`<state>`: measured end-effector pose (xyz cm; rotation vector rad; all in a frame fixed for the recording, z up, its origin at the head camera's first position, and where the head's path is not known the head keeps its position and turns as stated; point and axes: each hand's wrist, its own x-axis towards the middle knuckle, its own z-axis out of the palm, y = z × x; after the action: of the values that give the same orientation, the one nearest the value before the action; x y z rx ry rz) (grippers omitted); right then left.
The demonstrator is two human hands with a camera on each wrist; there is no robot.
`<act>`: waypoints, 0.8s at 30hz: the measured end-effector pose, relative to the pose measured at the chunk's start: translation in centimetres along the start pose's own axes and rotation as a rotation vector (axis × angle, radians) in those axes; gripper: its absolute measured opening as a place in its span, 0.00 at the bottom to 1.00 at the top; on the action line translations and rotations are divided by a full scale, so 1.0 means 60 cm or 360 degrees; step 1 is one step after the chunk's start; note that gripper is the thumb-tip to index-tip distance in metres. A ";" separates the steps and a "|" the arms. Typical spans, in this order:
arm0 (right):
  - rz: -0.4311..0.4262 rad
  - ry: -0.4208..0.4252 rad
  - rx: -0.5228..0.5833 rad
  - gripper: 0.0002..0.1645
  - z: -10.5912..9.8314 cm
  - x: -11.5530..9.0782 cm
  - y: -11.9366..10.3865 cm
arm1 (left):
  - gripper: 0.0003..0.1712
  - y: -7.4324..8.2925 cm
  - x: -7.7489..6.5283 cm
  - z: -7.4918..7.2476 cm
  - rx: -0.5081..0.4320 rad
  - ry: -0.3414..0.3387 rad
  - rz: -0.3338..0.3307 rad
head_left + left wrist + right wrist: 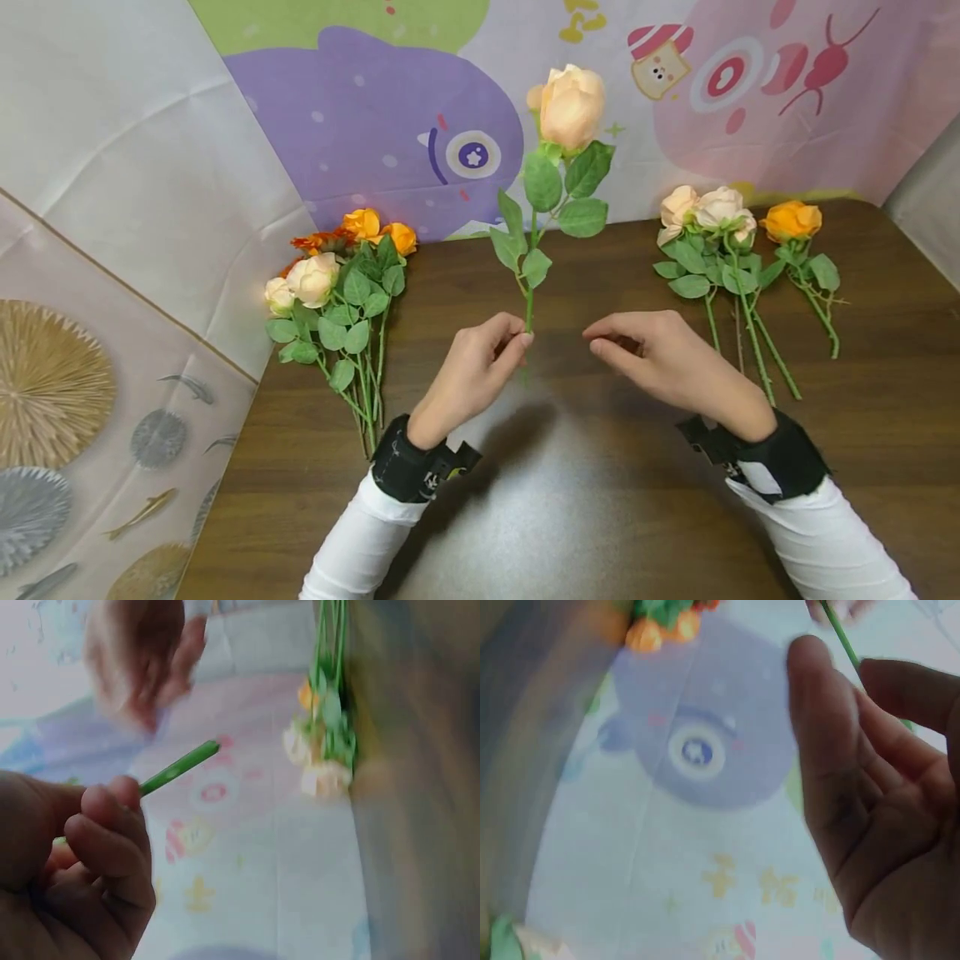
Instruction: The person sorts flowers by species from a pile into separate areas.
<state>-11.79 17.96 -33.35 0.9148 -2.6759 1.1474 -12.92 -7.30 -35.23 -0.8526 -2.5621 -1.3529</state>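
A peach artificial rose (pixel 572 108) stands upright above the table, with green leaves along its stem. My left hand (pixel 474 367) pinches that stem between thumb and fingers near its lower end. In the left wrist view the cut end of the stem (pixel 180 766) sticks out past the fingers. To the right of the stem, apart from it, hovers my right hand (pixel 660 354) with loosely bent fingers and nothing held. The right wrist view shows the right hand's thumb and fingers (pixel 821 712) spread apart.
Left on the brown table (pixel 600 500) lies a bunch of orange and cream flowers (pixel 313 279). At the back right lie several pale roses (pixel 720 208) and a single orange rose (pixel 792 221). A cartoon-printed cloth (pixel 360 125) hangs behind the table.
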 end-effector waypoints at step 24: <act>0.0085 0.0388 0.0519 0.05 0.064 0.008 -0.019 | 0.05 0.025 -0.013 0.058 -0.0197 -0.0043 0.0153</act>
<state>-10.95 14.50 -35.21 0.6886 -2.3743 1.6246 -10.95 -4.18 -36.48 -1.0071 -2.4433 -1.4932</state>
